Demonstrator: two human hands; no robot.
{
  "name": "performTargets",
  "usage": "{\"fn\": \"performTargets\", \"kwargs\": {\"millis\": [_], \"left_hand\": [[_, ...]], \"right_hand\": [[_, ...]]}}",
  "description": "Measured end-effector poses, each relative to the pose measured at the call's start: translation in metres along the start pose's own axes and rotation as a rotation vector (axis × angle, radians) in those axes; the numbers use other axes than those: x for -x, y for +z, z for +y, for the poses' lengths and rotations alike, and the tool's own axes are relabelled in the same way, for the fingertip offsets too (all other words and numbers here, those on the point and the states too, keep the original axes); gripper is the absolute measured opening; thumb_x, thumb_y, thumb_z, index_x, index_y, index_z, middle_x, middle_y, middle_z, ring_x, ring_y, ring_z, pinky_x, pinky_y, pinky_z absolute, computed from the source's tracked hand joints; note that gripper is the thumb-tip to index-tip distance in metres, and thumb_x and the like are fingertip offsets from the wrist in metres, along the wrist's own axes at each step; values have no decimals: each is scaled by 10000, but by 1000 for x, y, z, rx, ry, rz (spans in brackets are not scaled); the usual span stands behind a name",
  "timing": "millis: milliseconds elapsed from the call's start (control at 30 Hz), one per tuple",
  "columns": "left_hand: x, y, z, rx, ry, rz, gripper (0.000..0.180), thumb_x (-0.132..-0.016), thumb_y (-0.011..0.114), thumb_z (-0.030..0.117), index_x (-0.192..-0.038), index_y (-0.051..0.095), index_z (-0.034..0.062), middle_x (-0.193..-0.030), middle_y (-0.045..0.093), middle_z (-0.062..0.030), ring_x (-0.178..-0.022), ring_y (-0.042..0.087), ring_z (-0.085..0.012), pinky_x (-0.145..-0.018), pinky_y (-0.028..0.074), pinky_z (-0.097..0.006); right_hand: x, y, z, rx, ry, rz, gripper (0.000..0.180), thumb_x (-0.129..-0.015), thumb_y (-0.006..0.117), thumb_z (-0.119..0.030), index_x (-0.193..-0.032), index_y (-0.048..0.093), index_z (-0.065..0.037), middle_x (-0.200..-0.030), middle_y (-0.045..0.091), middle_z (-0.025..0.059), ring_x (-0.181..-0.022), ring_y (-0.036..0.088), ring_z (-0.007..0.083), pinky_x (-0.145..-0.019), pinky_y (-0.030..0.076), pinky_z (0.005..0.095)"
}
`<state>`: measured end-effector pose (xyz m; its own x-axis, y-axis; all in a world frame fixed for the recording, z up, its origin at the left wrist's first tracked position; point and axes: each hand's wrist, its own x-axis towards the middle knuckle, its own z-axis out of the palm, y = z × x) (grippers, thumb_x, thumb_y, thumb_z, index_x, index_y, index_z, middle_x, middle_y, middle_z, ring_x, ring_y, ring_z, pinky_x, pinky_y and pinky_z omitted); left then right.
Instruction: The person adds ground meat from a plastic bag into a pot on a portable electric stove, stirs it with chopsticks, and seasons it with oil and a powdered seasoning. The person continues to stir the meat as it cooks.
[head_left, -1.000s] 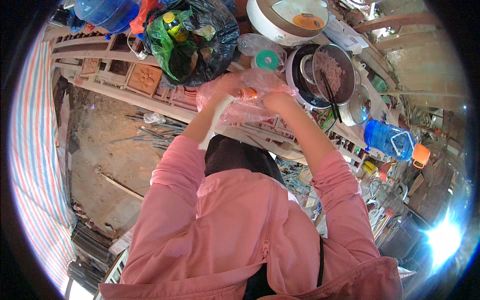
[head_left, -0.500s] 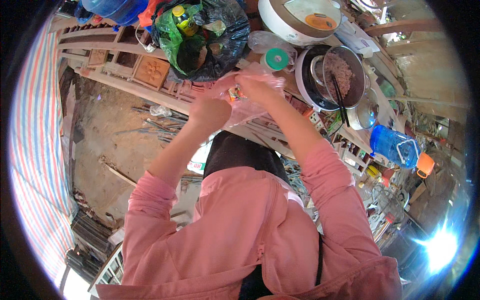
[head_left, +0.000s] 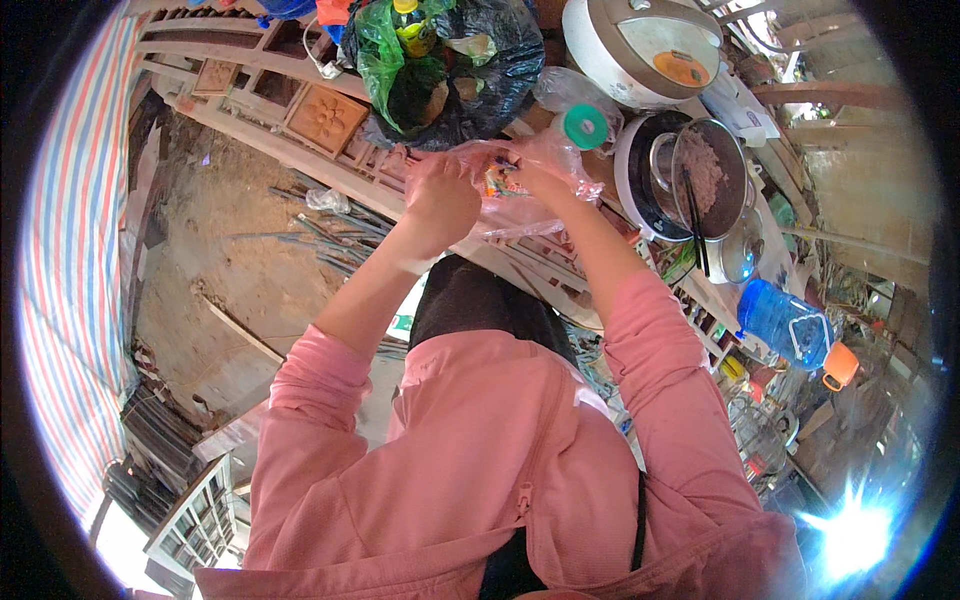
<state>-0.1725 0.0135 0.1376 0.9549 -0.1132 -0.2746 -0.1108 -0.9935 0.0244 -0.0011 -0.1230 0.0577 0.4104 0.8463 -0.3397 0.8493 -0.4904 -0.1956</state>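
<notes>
A thin pink plastic bag (head_left: 515,215) is spread between my hands over a wooden slatted frame. My left hand (head_left: 443,203) is closed on the bag's left side. Small colourful packets (head_left: 497,180) show inside the bag, between the two hands. My right hand (head_left: 545,183) lies at the bag's right part, its fingers drawn together and pointing toward the packets. Bag film and the hand itself partly hide those fingertips, so what they pinch is unclear. Just beyond the right hand lies a clear container with a green lid (head_left: 586,127).
A black bag (head_left: 500,75) with a yellow-capped bottle (head_left: 412,30) lies beyond my hands. At right are a white rice cooker (head_left: 640,50), a pan of minced food (head_left: 735,190) with black chopsticks (head_left: 697,230) on a cooker, and a blue water jug (head_left: 785,322).
My right hand has shifted right and lower, its fingers now beside the packets. My left hand has moved slightly right and up, still gripping the bag. The whole view has shifted a little.
</notes>
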Motion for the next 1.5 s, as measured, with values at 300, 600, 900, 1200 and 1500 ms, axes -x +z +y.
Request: {"fn": "performTargets", "kwargs": {"millis": [300,600,900,1200,1500], "left_hand": [[6,32,4,144,-67,387,368,-816,617,249,-1130,740,101,-1306,646,-68,-1252,552,-216,-1087,367,-411],[-29,40,4,115,8,39,405,-835,610,340,-1177,729,158,-1330,646,-66,-1320,537,-216,-1157,300,-432],[-75,61,-25,19,-30,-84,249,-747,695,354,-873,791,162,-1007,732,-48,-1109,646,-259,-1038,443,-428],[-95,-48,-12,1021,-28,-201,240,-874,629,218,-1056,760,133,-920,740,-58,-811,678,-163,-778,545,-321],[-26,-62,-43,1659,204,-37,441,-971,578,97,-1389,513,-27,-1341,617,-116,-1234,553,-190,-984,480,-299]], "right_hand": [[29,-59,-4,-291,-94,152,295,-886,639,-257,-1103,726,-77,-896,703,213,-886,693,389,-769,553,471],[64,-98,2,-1241,58,-131,326,-910,689,-227,-1170,665,-32,-1144,664,135,-1081,615,304,-964,472,382],[94,-90,-12,-1101,-396,151,361,-880,698,-172,-1205,606,-47,-1243,612,158,-1186,582,265,-1025,476,419],[117,-110,-38,-2435,-407,-1,203,-931,655,-112,-1122,624,-52,-1094,655,148,-1256,561,332,-1088,457,495],[164,-128,-31,-2401,-362,315,220,-912,680,-123,-1112,620,-55,-1164,606,103,-1288,530,311,-1136,387,468]]}}
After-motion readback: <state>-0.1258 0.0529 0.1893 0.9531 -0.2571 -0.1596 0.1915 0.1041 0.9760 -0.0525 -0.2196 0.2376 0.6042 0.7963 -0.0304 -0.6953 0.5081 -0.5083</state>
